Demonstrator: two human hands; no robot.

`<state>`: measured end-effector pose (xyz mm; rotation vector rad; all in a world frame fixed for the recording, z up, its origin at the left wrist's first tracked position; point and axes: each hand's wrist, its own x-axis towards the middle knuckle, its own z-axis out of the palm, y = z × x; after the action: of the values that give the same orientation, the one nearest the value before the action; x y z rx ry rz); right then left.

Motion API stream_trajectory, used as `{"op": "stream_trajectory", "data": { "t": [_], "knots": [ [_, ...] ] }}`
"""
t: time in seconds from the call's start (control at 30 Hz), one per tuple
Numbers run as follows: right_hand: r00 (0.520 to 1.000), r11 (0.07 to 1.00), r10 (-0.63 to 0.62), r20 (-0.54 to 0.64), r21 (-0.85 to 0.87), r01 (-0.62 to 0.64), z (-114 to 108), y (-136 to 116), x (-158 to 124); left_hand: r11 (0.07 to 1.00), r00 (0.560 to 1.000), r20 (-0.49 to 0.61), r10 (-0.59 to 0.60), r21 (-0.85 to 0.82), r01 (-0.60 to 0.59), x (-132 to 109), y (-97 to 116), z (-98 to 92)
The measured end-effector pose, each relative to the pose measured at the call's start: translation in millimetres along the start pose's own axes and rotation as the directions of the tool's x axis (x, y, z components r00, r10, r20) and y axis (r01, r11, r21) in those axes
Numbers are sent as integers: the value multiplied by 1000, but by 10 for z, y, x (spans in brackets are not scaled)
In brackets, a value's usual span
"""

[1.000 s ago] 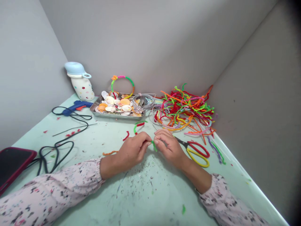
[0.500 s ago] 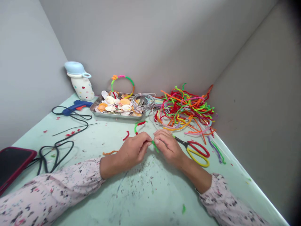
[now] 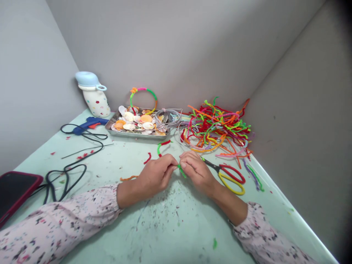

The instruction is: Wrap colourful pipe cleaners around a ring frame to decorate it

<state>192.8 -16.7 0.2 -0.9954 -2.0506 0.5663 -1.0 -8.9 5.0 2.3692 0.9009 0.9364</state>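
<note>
My left hand (image 3: 155, 176) and my right hand (image 3: 196, 173) meet at the middle of the table, their fingertips pinching a short green pipe cleaner piece (image 3: 181, 171) between them. Pair of scissors (image 3: 231, 178) with red and yellow loop handles lies just beyond my right hand, its blades partly hidden under that hand. Short red and green pipe cleaner bits (image 3: 161, 147) lie beyond my left hand. An orange pipe cleaner piece (image 3: 128, 178) lies by my left wrist.
A metal tray of seashells (image 3: 137, 133) stands at the back, with a multicoloured pipe cleaner ring (image 3: 143, 90) behind it. A heap of pipe cleaners (image 3: 217, 126) lies to its right. At left are a blue glue gun (image 3: 89, 124), a spotted bottle (image 3: 96, 102), a black cable (image 3: 68, 175) and a phone (image 3: 15, 194).
</note>
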Motion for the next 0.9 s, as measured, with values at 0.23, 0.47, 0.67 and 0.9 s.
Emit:
{"op": "stream_trajectory", "data": {
  "t": [0.23, 0.47, 0.67, 0.9],
  "knots": [
    [1000, 999, -20, 0, 25, 20, -3, 7, -5, 999, 999, 14, -32, -36, 32, 3, 29, -19],
    [987, 992, -120, -103, -49, 116, -57, 13, -26, 958, 982, -34, -187, -230, 174, -6, 14, -14],
    [953, 958, -234, -194, -214, 191, -12, 34, -28, 936, 978, -13, -206, -294, 193, -3, 5, -2],
    [944, 939, -246, -219, -296, 176, -7, 70, -13, 952, 982, -14, -186, -250, 177, -3, 11, -8]
  ]
}}
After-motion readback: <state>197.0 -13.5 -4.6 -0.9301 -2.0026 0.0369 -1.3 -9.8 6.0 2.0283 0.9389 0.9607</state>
